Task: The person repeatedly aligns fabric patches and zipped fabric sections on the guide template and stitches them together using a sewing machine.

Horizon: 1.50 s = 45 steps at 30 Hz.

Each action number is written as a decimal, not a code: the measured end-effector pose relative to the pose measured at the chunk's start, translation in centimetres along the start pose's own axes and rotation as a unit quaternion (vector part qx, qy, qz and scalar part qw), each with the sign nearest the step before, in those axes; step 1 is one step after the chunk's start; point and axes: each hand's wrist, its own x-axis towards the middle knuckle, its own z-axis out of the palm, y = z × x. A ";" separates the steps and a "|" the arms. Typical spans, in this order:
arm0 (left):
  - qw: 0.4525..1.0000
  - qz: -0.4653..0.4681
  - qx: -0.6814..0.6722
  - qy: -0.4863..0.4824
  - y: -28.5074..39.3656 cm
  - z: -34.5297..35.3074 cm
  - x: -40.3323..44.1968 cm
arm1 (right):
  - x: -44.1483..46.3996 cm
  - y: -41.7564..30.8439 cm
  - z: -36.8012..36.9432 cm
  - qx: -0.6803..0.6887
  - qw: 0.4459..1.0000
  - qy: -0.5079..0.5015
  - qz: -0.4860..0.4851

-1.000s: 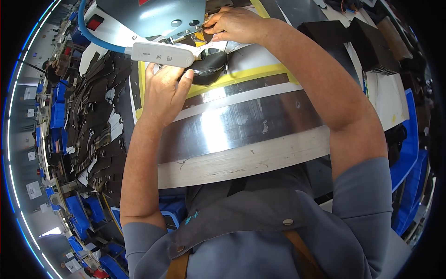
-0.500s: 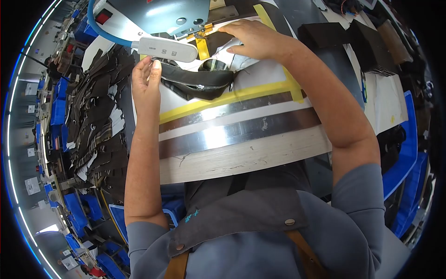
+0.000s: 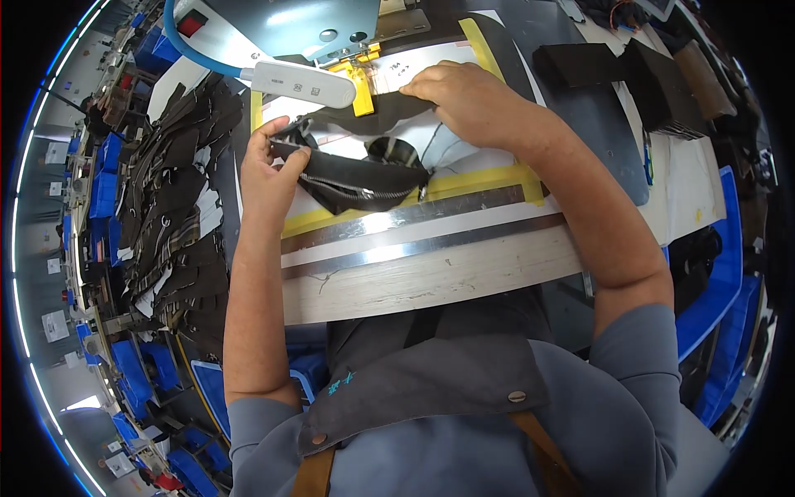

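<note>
My left hand [image 3: 272, 171] pinches the left end of a dark zippered piece [image 3: 356, 178], thumb on top. A curled plaid lining shows at the piece's upper right side. My right hand [image 3: 468, 98] has its fingers together on the far edge of a dark flat part [image 3: 373, 113], beside white material. Between the hands and just beyond the dark part is the yellow guide [image 3: 362, 89] of a sewing machine [image 3: 323, 29]. A white lamp head [image 3: 304, 84] hangs over the work, hiding part of the area behind it.
A heap of dark and plaid cut pieces [image 3: 178, 224] lies at the left. Black boxes [image 3: 662, 87] stand at the right, above a blue bin [image 3: 716, 282]. Yellow tape [image 3: 480, 180] borders the work surface, and a pale table edge [image 3: 431, 273] runs along the front.
The zippered piece has come out from under the lamp, towards my body, with my left hand holding its end. My right hand has moved nearer and slightly right, leaving the yellow guide uncovered.
</note>
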 end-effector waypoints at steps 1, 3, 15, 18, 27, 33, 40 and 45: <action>1.000 -0.011 -0.012 -0.011 0.4 -0.3 -0.6 | -0.5 -0.4 -0.5 0.030 0.999 -0.015 0.003; 0.996 -0.046 -0.065 -0.031 1.0 -0.7 -1.8 | -2.0 -1.0 -0.9 0.066 0.997 0.021 -0.016; 0.932 -0.083 -0.068 -0.346 5.6 1.7 -7.6 | -10.2 -2.7 -6.1 0.356 0.927 0.113 0.026; 0.953 -0.046 -0.053 -0.295 7.0 1.9 -7.8 | -11.4 -2.5 -7.2 0.320 0.943 0.094 0.015; 0.957 0.042 -0.044 -0.282 7.4 -0.1 -8.0 | -18.1 -3.6 -15.1 0.170 0.977 0.091 0.092; 0.987 0.012 0.139 -0.078 2.9 -7.2 -6.5 | -42.6 5.6 -27.4 -0.106 0.915 0.204 0.332; 0.839 0.157 0.496 0.156 -4.1 -20.3 -5.3 | -45.7 7.2 -24.3 -0.566 0.676 0.003 0.472; 0.807 0.073 0.529 0.253 -6.4 -26.1 -3.5 | -42.8 10.4 -15.9 -0.444 0.741 0.099 0.494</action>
